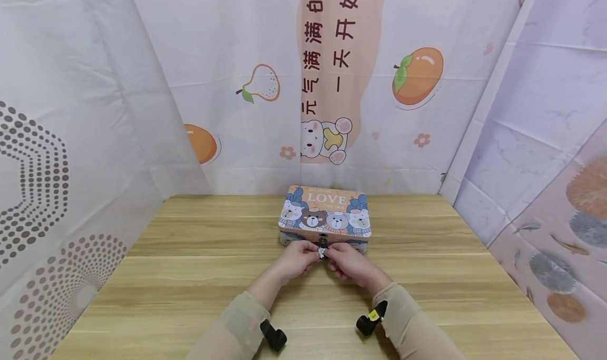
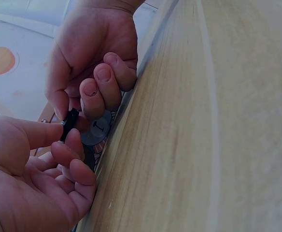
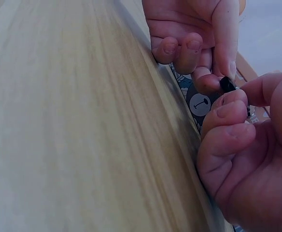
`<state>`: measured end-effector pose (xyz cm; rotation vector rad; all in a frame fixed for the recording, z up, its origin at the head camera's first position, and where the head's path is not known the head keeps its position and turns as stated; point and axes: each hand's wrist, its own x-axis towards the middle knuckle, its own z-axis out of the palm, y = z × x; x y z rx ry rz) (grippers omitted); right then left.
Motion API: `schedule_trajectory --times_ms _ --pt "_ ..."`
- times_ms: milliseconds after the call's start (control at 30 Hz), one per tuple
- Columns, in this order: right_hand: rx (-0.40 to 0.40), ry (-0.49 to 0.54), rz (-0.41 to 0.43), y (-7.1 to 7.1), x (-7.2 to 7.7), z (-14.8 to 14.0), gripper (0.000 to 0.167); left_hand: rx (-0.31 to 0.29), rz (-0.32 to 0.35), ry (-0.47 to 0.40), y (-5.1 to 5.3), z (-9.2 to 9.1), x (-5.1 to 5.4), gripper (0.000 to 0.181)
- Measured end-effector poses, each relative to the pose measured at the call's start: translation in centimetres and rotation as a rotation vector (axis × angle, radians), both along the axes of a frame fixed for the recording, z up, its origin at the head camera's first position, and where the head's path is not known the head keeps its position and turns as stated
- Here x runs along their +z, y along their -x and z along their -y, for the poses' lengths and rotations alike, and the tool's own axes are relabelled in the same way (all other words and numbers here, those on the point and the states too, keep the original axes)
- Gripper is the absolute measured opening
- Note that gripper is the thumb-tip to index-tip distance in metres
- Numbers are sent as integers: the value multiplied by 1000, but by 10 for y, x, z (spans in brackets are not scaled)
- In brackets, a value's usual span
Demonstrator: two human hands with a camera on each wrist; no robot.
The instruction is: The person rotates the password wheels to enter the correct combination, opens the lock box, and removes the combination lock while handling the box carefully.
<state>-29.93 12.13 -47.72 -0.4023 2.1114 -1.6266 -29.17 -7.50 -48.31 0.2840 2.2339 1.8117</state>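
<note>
A tin box point(image 1: 327, 212) with cartoon bears and the word LOVE on its lid stands shut at the back middle of the table. At its front clasp point(image 1: 323, 239) is a small padlock point(image 1: 322, 253) with a pale face and a black edge. My left hand point(image 1: 296, 259) pinches the padlock point(image 2: 69, 124) from the left between thumb and forefinger. From the right, my right hand point(image 1: 353, 265) pinches the same padlock point(image 3: 227, 84) with thumb and curled forefinger. Fingers partly hide the padlock, and I cannot tell whether its shackle is fastened.
The wooden table point(image 1: 213, 244) runs up to a printed fabric curtain point(image 1: 246, 138) just behind the box. More fabric hangs at the left point(image 1: 95, 112) and right point(image 1: 536, 165) sides. A black camera mount point(image 1: 273, 335) is on the left wrist, another point(image 1: 370, 320) on the right.
</note>
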Motion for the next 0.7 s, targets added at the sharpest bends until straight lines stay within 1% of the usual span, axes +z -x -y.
schedule_trajectory --times_ms 300,433,567,700 --pt "-14 16 18 0 -1 0 27 1 4 7 0 0 0 15" --pt "-24 40 39 1 -1 0 30 2 3 12 0 0 1 16" --pt "-22 55 39 0 0 -1 35 3 -2 7 0 0 1 16" --pt "-15 57 37 0 1 -2 36 3 -1 1 0 1 1 17"
